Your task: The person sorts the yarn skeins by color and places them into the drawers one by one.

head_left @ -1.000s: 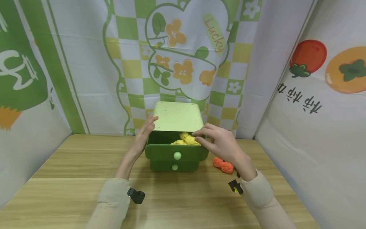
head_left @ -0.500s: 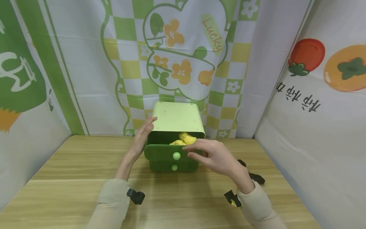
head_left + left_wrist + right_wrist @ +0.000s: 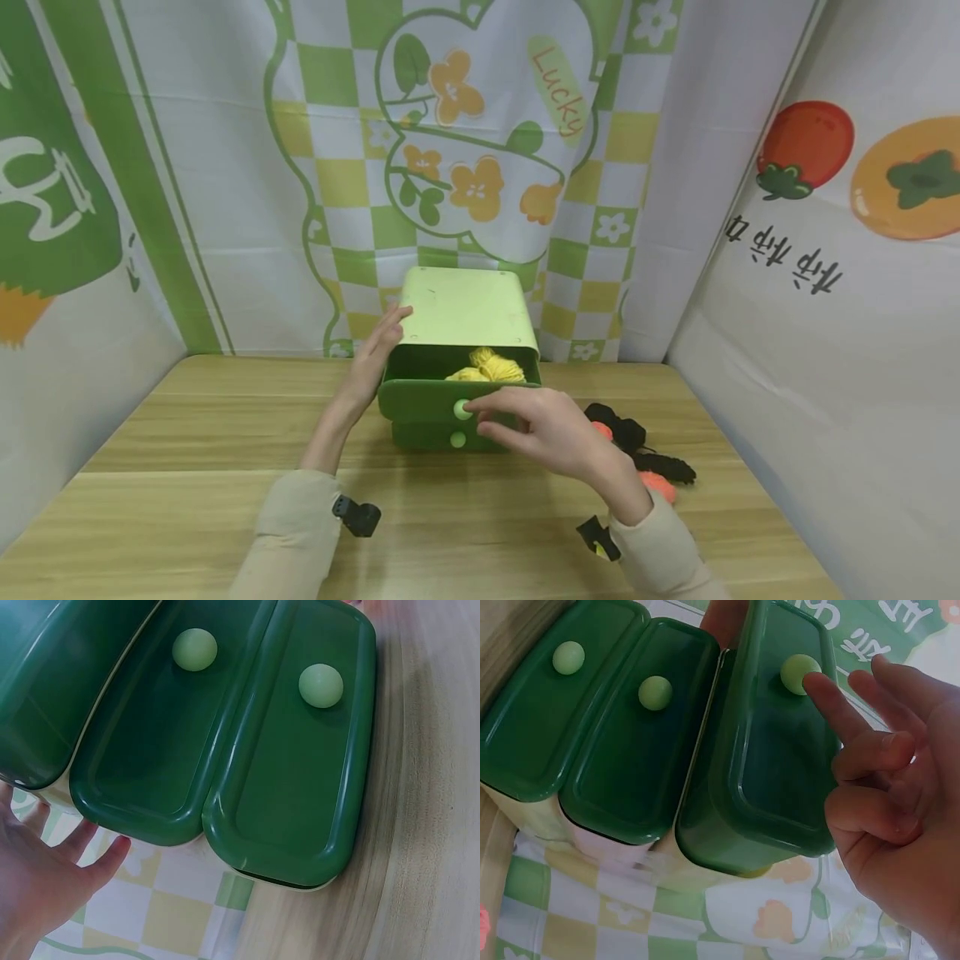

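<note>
- Three dark-green, round-cornered drawers (image 3: pixel 626 757) sat stacked in a pale-green, box-shaped cabinet (image 3: pixel 468 308) on the light wood-grain tabletop (image 3: pixel 450 533).
- Pulled well out toward 6 o'clock, the top drawer (image 3: pixel 420 402) exposed bright-yellow yarn (image 3: pixel 498 367) inside, mostly on its 3 o'clock side; the two lower drawers stood pushed in.
- At the cabinet's 5 o'clock, the right hand (image 3: pixel 551 425) gripped nothing: one fingertip touched the round, pale-green knob (image 3: pixel 798 673) of the top drawer, its thumb apart from the knob.
- At 9 o'clock, the left hand (image 3: pixel 369 362) lay against the cabinet's side with fingers extended and somewhat spread, holding nothing.
- Toward 4 o'clock, black yarn bundles (image 3: pixel 664 468) and coral-orange yarn bundles (image 3: pixel 657 485) lay close together on the tabletop, partly hidden behind the right hand and its beige sleeve (image 3: pixel 660 542).
- Behind, at 12 o'clock, hung a green, yellow and white checked fabric (image 3: pixel 345 179) printed with orange flowers.
</note>
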Demonstrator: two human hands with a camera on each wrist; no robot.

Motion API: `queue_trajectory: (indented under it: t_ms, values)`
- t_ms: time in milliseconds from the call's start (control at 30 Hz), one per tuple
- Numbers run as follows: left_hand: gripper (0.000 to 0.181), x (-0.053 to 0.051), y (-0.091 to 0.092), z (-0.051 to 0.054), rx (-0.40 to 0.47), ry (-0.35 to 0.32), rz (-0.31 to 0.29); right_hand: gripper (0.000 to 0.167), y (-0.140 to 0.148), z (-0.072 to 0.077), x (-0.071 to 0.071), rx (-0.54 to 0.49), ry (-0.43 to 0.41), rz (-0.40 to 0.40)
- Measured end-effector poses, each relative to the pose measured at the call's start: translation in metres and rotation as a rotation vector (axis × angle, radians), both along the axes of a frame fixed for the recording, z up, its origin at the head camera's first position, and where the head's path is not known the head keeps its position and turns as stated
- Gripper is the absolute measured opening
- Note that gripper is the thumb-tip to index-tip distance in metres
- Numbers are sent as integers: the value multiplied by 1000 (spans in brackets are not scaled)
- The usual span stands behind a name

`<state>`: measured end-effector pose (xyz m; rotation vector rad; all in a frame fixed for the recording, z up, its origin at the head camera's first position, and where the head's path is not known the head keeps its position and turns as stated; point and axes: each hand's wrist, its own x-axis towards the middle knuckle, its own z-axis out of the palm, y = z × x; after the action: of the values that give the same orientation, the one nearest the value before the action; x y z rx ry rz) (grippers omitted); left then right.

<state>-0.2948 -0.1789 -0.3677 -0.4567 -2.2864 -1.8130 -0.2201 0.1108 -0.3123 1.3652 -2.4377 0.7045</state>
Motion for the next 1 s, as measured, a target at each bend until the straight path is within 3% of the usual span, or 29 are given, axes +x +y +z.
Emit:
queue_trajectory:
  t_ms: [167, 400, 500, 1000]
  values:
    - [53, 0, 0, -1, -1, -6, -1, 30, -2, -4, -1, 10, -5, 3]
    - [55, 20, 7, 20, 4, 0, -6, 35, -5, -8, -4, 44, -47, -2]
    - [55, 24, 7, 23, 1, 0, -5, 36, -6, -10, -5, 57, -62, -7]
    - [55, 23, 7, 22, 0, -1, -10, 38, -8, -16, -14, 19, -99, -48]
